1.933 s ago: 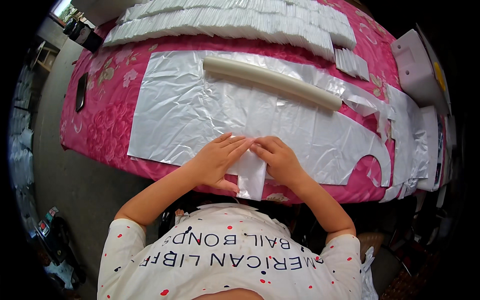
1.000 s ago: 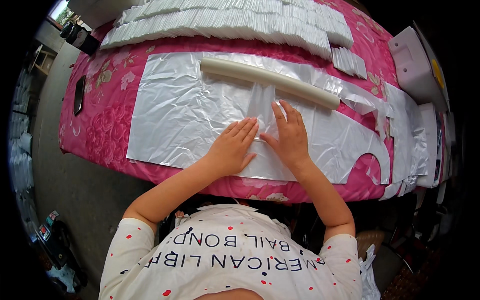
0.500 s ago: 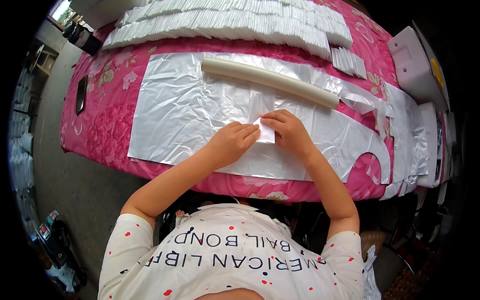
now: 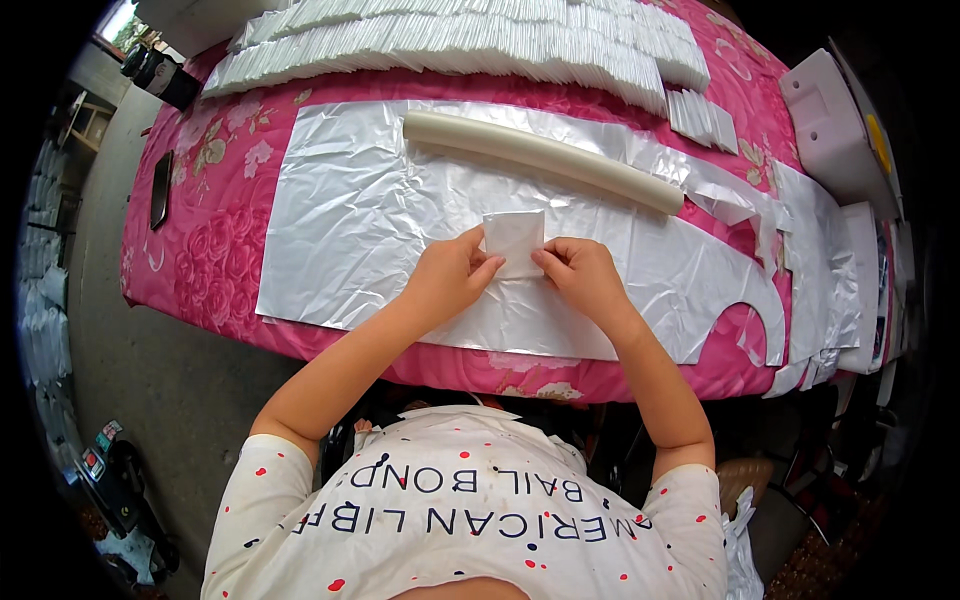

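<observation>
Between my hands is a small square of folded white plastic film (image 4: pixel 514 240), raised a little over the sheets below. My left hand (image 4: pixel 450 270) pinches its left side, thumb and fingers closed on the edge. At the other side my right hand (image 4: pixel 582 272) grips the square's right edge between thumb and fingertips. Beneath them spreads a stack of large, crinkled white plastic sheets (image 4: pixel 345 215), with a curved cut-out at its right end. A long beige tube (image 4: pixel 545 160) lies slantwise across these sheets, beyond my hands.
Long rows of folded white packets (image 4: pixel 440 55) line the table's far side, with a shorter row (image 4: pixel 702 122) at their right end. A phone (image 4: pixel 161 190) and a dark bottle (image 4: pixel 160 77) are at the left. White boxes (image 4: pixel 835 120) stand right, on or beside the pink floral cloth (image 4: pixel 215 265).
The white film, earlier pressed down with a strip extending beyond my fingers, is now a compact square. My hands have moved slightly apart to hold it by both sides.
</observation>
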Tool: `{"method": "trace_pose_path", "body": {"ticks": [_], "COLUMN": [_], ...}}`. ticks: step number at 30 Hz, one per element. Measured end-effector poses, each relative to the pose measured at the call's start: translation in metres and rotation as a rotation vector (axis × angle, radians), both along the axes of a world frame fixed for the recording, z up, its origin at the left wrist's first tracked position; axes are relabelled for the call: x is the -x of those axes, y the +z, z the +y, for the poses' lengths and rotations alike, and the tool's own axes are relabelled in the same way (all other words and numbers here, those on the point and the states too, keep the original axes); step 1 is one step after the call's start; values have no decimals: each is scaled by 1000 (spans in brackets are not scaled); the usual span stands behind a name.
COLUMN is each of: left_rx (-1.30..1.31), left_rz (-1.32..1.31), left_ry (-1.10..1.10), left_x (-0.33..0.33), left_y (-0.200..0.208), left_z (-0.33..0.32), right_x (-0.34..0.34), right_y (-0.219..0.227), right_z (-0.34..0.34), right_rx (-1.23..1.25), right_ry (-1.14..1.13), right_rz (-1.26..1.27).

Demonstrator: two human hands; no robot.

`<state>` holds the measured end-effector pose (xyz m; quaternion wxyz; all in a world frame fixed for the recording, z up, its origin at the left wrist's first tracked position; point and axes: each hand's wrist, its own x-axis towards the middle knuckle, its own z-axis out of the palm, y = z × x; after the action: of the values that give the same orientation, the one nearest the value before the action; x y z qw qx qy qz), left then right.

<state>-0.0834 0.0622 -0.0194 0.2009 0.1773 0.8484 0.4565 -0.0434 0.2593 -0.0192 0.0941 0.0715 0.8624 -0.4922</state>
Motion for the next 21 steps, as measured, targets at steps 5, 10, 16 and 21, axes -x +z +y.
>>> {"method": "trace_pose_path", "body": {"ticks": [5,10,16,21], "left_rx": [20,130,315,290], "left_rz": [-48,656,689,634], "left_ry": [81,-35,-240,-276], "left_x": [14,5,-13,-13], "left_y": [5,-11,-31,-36], "left_z": [8,8,36,34], "right_x": [19,20,17,1], "right_y": [13,12,5,16], "right_z": [-2,-4,-3,-16], "right_rx": [-12,-54,-75,-492], "right_ry": [-73,-70,-71,-3], "right_rz": [-268,-227,-199,-22]}}
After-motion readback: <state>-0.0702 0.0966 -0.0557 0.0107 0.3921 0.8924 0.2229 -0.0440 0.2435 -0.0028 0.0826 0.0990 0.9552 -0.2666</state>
